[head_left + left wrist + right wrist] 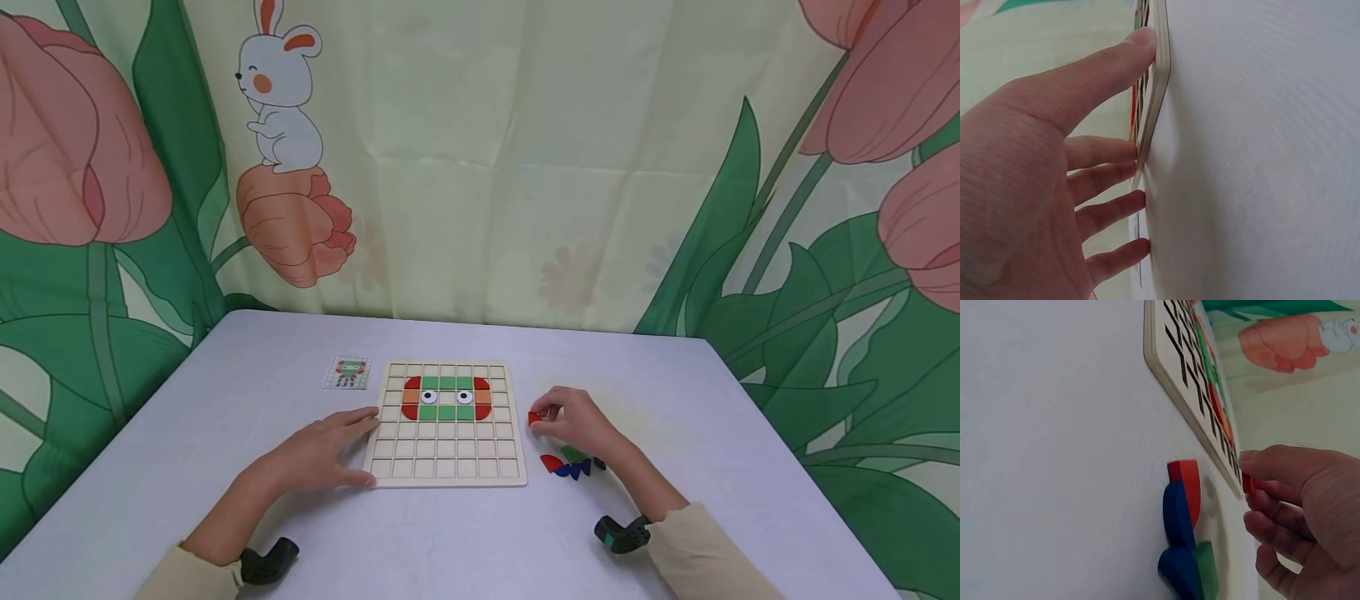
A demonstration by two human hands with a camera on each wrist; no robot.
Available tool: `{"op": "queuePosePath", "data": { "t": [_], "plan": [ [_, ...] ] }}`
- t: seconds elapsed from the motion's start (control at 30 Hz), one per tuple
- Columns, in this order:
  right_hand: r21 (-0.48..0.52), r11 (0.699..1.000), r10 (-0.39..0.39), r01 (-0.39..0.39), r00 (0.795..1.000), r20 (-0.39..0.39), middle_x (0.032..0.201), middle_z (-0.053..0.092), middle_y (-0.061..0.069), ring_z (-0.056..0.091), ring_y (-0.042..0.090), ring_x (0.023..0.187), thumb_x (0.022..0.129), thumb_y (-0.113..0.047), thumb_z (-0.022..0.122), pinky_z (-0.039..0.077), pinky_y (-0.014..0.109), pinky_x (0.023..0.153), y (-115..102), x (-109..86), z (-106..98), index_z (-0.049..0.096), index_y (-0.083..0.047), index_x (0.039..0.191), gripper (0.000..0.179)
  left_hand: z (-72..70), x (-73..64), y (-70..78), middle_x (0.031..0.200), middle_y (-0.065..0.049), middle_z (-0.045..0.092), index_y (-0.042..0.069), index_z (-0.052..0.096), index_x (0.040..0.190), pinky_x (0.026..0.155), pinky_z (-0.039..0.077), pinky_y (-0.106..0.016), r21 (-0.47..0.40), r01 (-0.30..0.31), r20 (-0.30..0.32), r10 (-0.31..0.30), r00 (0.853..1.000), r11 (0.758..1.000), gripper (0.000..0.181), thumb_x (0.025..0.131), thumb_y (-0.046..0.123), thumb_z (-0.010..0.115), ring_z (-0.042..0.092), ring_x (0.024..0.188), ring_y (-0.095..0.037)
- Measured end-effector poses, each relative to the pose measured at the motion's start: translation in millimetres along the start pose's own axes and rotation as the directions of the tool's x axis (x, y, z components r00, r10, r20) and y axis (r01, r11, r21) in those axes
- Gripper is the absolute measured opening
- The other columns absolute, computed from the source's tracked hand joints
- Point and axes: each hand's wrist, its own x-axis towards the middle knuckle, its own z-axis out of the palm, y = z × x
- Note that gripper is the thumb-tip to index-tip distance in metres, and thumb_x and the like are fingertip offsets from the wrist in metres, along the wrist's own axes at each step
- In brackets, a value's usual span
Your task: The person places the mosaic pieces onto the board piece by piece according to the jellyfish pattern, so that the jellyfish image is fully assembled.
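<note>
A wooden grid board (450, 450) lies flat on the white table, with red, orange and green blocks and two eye pieces set in its upper cells. My left hand (318, 450) rests at the board's left side, thumb and fingertips touching its edge, fingers fairly straight. Just off the board's right edge, my right hand (573, 419) pinches a small red block (1248, 483) between thumb and fingers. Below that hand lie loose pieces: a red block (551, 462), a green block (1207, 569) and several blue blocks (1177, 515).
A small picture card (348, 372) with a grid figure lies left of the board's top corner. The white table (450, 542) ends at a curtain (480, 167) printed with tulips and a rabbit. Each wrist wears a black camera.
</note>
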Motion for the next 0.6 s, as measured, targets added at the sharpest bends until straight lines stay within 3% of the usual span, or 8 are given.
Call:
{"op": "queuePosePath", "data": {
  "t": [0.2,0.6],
  "plan": [
    [0.012,0.998,-0.069,0.069,0.997,0.026,0.081,0.063,-0.005,0.053,0.012,0.077,0.079,-0.015,0.08,0.049,0.019,0.061,-17.7,5.1,12.1,0.075,-0.012,0.094,0.017,0.6,-0.2,0.4,0.153,-0.008,0.039,0.009,0.05,0.141,0.106,0.038,-0.059,-0.012,0.01,0.004,-0.01,1.0,1.0,0.088,0.071,0.054,0.079,0.038,0.139,-0.035],
    [0.023,0.991,-0.137,0.135,0.985,0.106,0.083,0.061,-0.003,0.054,0.013,0.078,0.08,-0.019,0.08,0.048,0.019,0.064,-39.4,12.4,32.9,0.074,-0.013,0.097,0.019,-0.7,-1.5,0.7,0.154,-0.007,0.038,0.01,0.049,0.142,0.106,0.037,-0.06,-0.02,0.009,0.004,-0.009,1.0,1.0,0.087,0.072,0.054,0.078,0.037,0.14,-0.035]
  ]
}}
